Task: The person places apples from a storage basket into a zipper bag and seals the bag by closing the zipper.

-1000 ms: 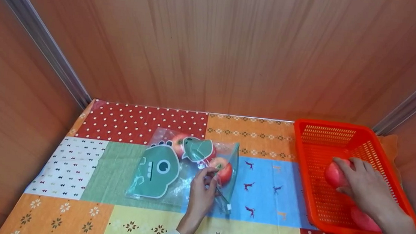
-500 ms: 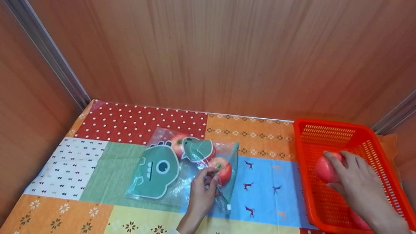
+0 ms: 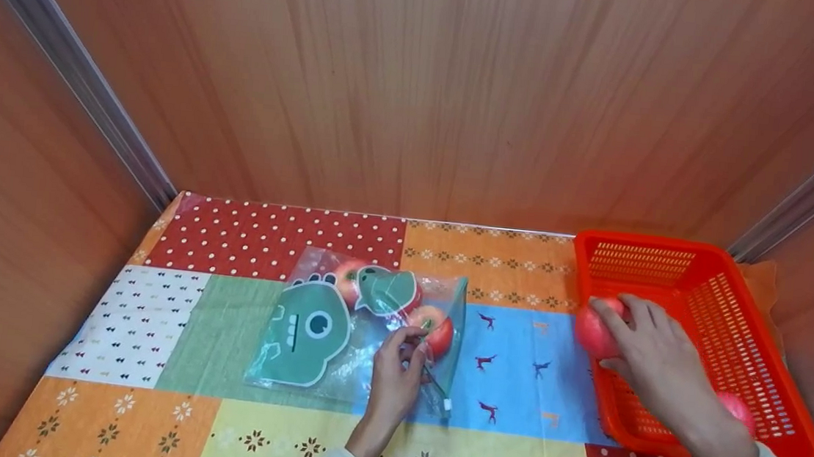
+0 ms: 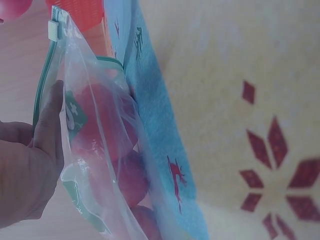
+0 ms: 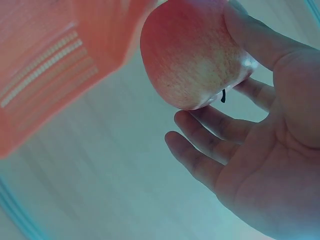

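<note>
Right hand grasping a red apple at right of frame — over the left rim of the orange basket, a second apple lying inside. Left hand, lower centre, pinching the mouth of the clear zip bag — apples within, flat on the patchwork cloth.

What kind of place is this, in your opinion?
Probably a small staged tabletop booth rather than a real kitchen: plain wood-look panels enclose a table with a patchwork cloth, bearing only an orange basket and a zip bag of apples.
</note>
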Tool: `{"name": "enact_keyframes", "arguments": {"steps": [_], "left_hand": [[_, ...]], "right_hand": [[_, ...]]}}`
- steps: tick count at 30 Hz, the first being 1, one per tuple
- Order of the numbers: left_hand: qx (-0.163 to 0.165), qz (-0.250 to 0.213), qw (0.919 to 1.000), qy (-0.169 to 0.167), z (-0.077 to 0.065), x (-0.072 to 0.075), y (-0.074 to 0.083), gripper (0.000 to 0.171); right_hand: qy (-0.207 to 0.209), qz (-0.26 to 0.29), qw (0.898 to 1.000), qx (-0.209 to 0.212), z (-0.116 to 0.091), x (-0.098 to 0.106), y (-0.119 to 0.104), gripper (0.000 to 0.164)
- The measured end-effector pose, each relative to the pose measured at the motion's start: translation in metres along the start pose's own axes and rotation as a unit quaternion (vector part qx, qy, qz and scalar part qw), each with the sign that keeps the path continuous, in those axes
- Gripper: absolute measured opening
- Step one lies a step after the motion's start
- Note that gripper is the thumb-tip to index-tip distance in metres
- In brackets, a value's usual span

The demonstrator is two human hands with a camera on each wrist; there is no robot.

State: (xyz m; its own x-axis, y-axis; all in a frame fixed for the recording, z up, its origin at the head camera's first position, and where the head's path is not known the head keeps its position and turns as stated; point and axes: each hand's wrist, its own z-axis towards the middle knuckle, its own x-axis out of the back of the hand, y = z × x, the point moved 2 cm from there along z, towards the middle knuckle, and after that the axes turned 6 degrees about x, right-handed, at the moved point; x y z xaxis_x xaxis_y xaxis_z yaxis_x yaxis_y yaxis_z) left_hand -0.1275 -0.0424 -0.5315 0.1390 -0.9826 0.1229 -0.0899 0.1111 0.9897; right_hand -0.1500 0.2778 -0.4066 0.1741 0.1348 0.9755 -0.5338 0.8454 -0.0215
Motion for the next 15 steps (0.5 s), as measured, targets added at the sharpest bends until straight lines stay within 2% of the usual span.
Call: {"name": "enact_keyframes", "arguments": {"steps": [5, 15], "left_hand": [[-0.01, -0.012, 0.9999, -0.002, 0.001, 0.0, 0.0, 0.022], [0.002, -0.007, 1.0, -0.003, 0.0, 0.0, -0.001, 0.022]], "right_hand": [[0.019, -0.004, 1.0, 0.023, 0.004, -0.007, -0.014, 0.095], [0.029, 0.004, 0.999, 0.044, 0.005, -0.02, -0.037, 0.087]]}}
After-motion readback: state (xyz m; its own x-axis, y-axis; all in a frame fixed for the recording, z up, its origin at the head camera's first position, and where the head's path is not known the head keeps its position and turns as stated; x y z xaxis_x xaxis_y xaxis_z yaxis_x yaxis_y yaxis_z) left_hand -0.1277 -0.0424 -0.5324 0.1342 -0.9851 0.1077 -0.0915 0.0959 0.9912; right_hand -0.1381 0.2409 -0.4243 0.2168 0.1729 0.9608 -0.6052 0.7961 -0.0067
